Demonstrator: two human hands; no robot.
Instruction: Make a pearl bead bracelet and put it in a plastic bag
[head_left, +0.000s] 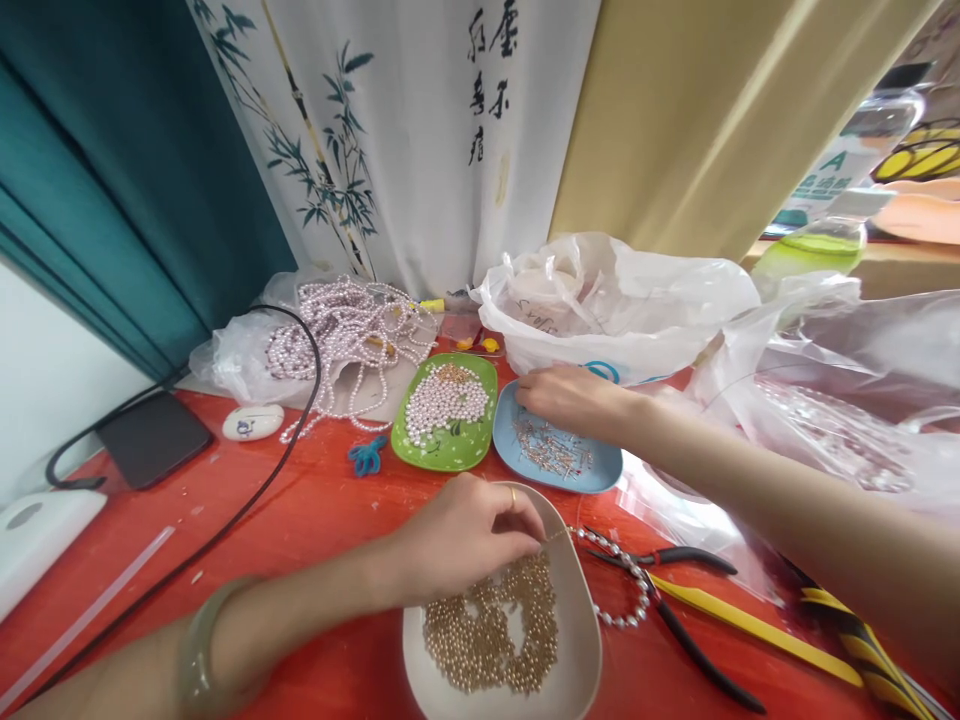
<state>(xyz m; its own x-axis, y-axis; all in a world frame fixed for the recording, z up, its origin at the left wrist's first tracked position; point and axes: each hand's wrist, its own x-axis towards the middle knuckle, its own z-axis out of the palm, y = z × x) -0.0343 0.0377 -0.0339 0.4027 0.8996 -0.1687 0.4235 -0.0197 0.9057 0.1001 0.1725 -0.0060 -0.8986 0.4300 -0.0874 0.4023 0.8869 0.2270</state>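
My left hand [461, 535] rests over the near beige dish [581, 640] of small gold beads [491, 630], fingers pinched on a thin wire that leads to a short strand of pearls [626, 585] lying to the right. My right hand [566, 398] reaches to the far edge of the blue dish [600, 470], fingertips down among the thin metal pins [551, 450]. Whether it holds a pin is hidden. A green dish [409, 450] heaped with loose pearls [446, 398] sits left of the blue one.
Black-handled pliers [690, 600] and yellow-handled tools [757, 625] lie at right on the red table [300, 510]. Plastic bags [622, 310] crowd the back and right. Pearl strands [349, 330], a black cable [247, 500], a dark tablet [154, 437] and a white device [37, 530] lie at left.
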